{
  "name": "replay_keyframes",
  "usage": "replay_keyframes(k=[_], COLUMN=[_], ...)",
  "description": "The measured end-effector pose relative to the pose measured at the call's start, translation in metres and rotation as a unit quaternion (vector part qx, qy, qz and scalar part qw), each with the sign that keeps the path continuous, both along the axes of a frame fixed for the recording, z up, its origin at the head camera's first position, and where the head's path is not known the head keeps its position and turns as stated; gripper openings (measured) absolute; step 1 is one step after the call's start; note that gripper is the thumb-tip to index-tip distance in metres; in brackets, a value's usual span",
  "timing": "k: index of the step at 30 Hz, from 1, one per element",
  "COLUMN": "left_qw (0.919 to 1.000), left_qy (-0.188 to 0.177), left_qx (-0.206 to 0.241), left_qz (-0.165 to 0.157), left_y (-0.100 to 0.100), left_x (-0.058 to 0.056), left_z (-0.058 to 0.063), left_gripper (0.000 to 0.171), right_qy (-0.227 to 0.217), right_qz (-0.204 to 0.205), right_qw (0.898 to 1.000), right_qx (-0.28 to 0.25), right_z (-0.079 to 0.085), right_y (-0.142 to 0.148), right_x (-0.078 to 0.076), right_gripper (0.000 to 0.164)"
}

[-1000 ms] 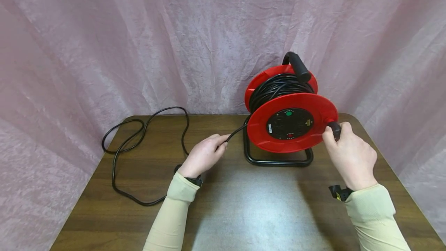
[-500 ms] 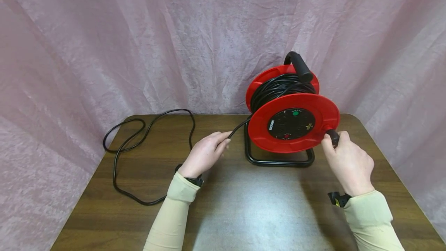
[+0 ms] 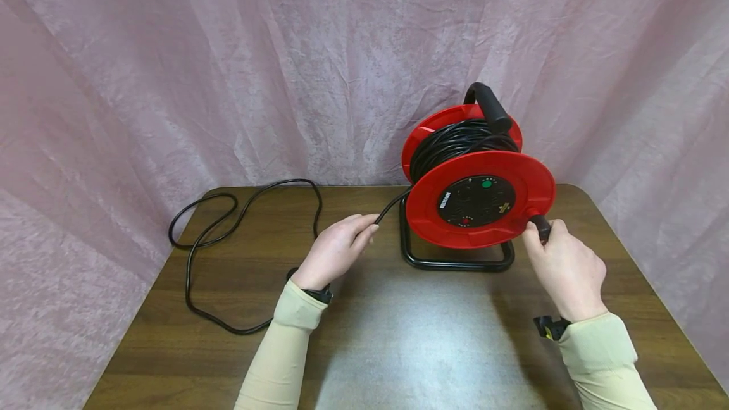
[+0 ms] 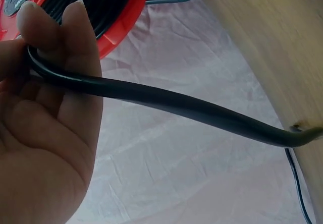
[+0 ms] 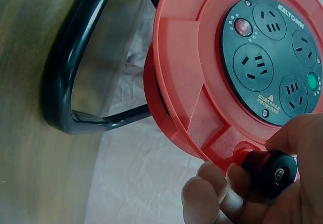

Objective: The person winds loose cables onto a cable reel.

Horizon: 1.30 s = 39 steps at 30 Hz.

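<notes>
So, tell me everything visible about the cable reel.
The cable reel stands upright on a black tubular frame on the table, black cable wound between red, plastic-looking flanges. Its KELTONN panel has four sockets. A black handle tops it. The right hand grips its crank knob; the left hand pinches its cable.

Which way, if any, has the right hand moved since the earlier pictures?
Yes, the right hand has moved down and slightly left in the head view, judged against the black stand.

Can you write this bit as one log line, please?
left hand: holds black cable | right hand: grips crank knob | red reel: on black frame
</notes>
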<state>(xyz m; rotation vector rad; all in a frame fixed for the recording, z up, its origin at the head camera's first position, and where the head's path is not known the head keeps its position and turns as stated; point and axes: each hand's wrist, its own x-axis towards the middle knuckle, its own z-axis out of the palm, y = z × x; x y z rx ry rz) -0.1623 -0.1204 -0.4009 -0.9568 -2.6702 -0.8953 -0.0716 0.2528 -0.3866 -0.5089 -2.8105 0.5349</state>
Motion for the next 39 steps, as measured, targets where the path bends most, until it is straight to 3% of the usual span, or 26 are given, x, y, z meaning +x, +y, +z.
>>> replay_keyframes(k=[29, 39], left_qw=[0.9983, 0.9976], left_qy=[-0.026, -0.035], left_qx=[0.042, 0.054], left_qz=[-0.030, -0.023], left_y=[-0.001, -0.002], left_x=[-0.001, 0.000], left_z=[0.004, 0.003], left_gripper=[0.037, 0.037], right_qy=[0.002, -0.003], right_qz=[0.032, 0.049], right_qw=[0.999, 0.999], right_qx=[0.014, 0.021], right_z=[-0.028, -0.039], right_y=[-0.010, -0.020], right_x=[0.002, 0.001], right_gripper=[0.046, 0.044])
